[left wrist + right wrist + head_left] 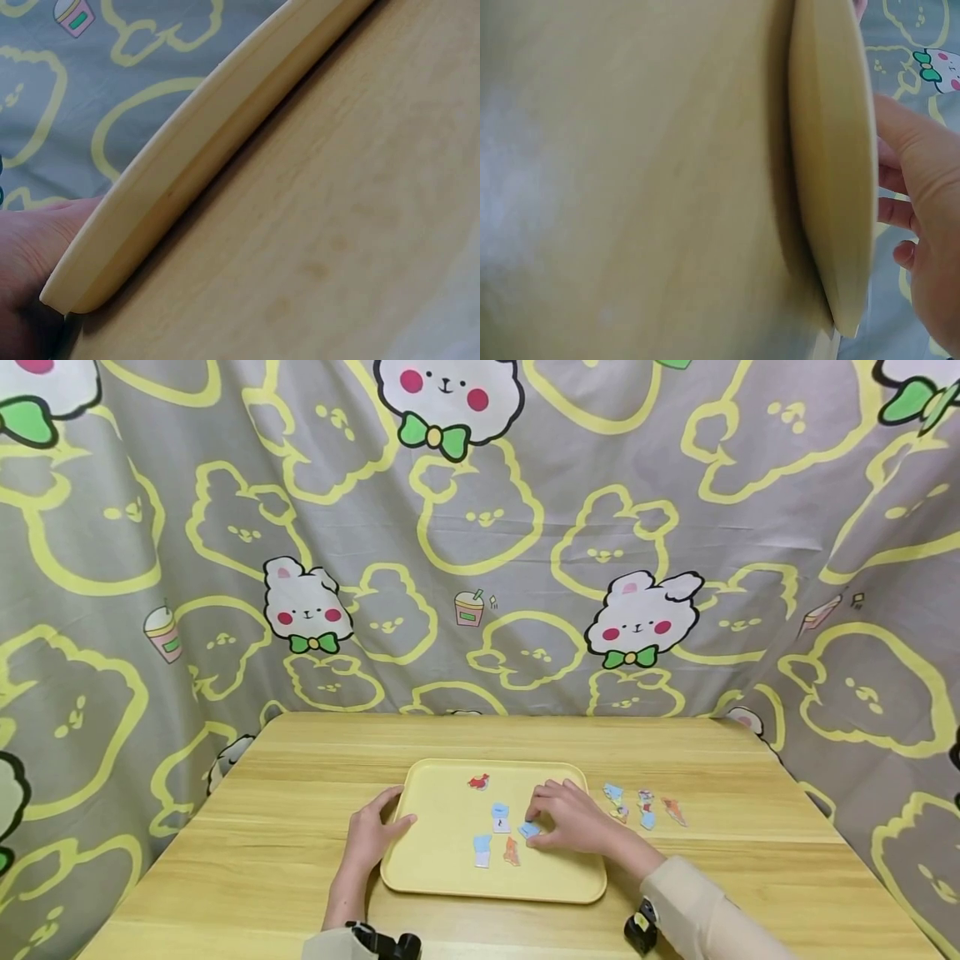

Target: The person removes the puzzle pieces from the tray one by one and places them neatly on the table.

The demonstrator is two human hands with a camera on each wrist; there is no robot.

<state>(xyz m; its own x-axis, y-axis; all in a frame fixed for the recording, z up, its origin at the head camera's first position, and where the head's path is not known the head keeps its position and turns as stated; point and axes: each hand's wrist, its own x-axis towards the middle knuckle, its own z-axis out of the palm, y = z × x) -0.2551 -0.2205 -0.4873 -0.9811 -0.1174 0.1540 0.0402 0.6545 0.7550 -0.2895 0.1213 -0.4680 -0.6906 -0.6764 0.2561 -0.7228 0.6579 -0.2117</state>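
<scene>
A yellow tray (427, 860) lies on the table with small cut puzzle pieces on it. My left hand (369, 831) holds the tray's left rim, thumb over the inside and fingers along the outer side. Over the tray's right part, my right hand (573, 818) pinches a light blue puzzle piece (529, 830) between thumb and fingers, low over the surface. Left of it lie a blue-and-white piece (500, 818), another blue-and-white piece (482, 852) and an orange piece (512, 852). A red piece (478, 782) sits near the back rim. The wrist views mostly show the tray's outer wall (172, 165), hiding the pieces.
On the wooden table (300, 760), right of the tray, lie more pieces: a blue-and-yellow group (615, 802), a multicoloured group (646, 808) and an orange one (674, 811). A grey patterned curtain (517, 527) hangs behind and at both sides.
</scene>
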